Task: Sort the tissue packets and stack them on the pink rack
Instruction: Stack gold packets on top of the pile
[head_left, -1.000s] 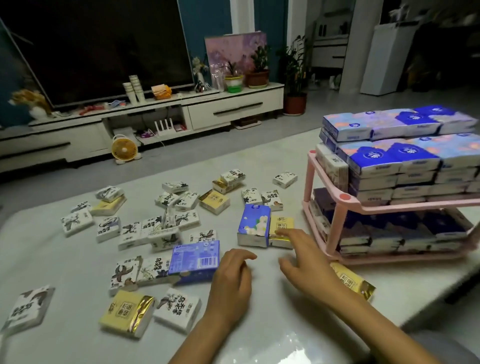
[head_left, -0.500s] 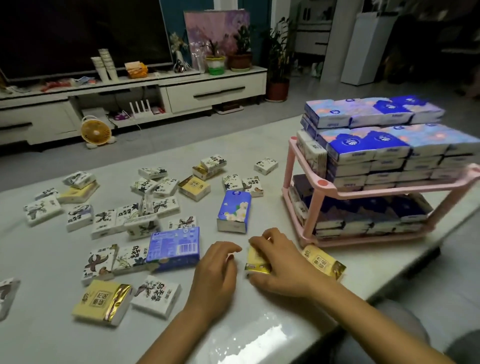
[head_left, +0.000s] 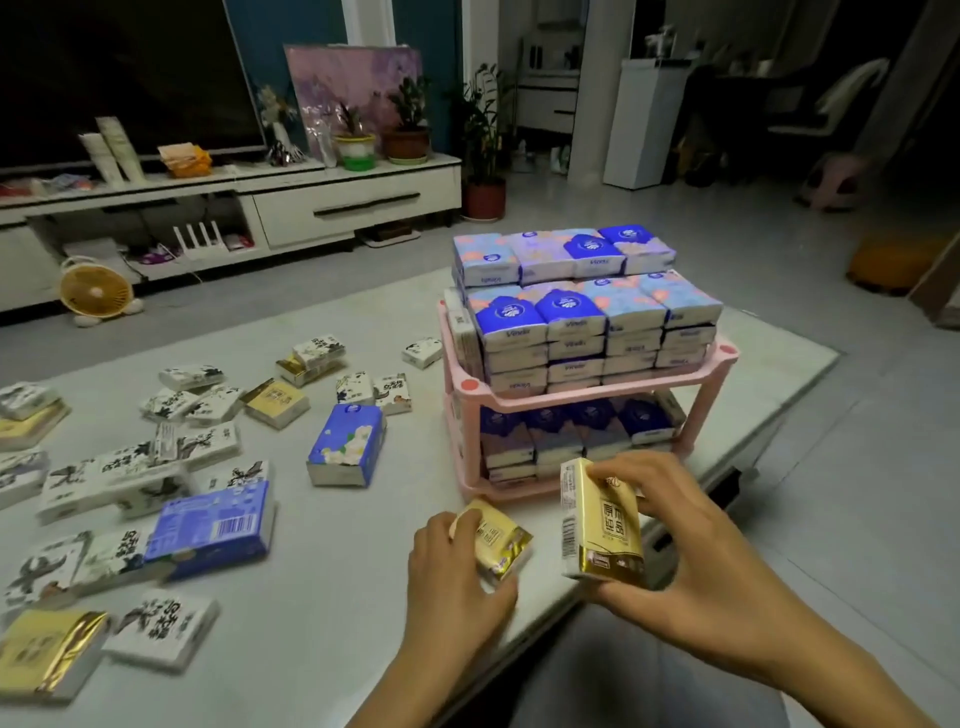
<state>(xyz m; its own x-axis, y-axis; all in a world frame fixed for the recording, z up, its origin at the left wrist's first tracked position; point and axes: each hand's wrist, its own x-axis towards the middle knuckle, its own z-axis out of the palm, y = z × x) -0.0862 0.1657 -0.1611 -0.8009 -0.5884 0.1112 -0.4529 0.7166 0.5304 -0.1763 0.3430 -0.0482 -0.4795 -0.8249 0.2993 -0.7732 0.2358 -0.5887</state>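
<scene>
R hand (head_left: 691, 561) gripped a gold packet (head_left: 600, 525): thumb at its near lower end, fingers curled round the far side. It stood upright at the near edge of the table (head_left: 332, 587), printed face toward the camera, prob. so the kind could be checked. L hand (head_left: 452, 577) had its fingers curled over a second gold packet (head_left: 496, 540), which lay tilted on the tabletop, near the first but not touching it. Both packets were the same colour, so I'd judge this as pairing up the golds before stacking.

Just beyond both hands stood the pink rack (head_left: 571, 399). Its top shelf carried blue packets (head_left: 571, 312) in several layers, well above the rim. The lower shelf was also packed w/ blue packs (head_left: 571, 431). That left little free room, so the golds would likely have to go on top of the pile, or need a gap made.

Further left, unsorted stock lay loose on the table:
- white ink-print packets (head_left: 156, 452), many, at all angles
- a blue floral pack (head_left: 348, 444)
- a blue barcode pack (head_left: 213, 530)
- another gold pack (head_left: 47, 654) at the near left corner

Most of the sorting was prob. not yet done.
</scene>
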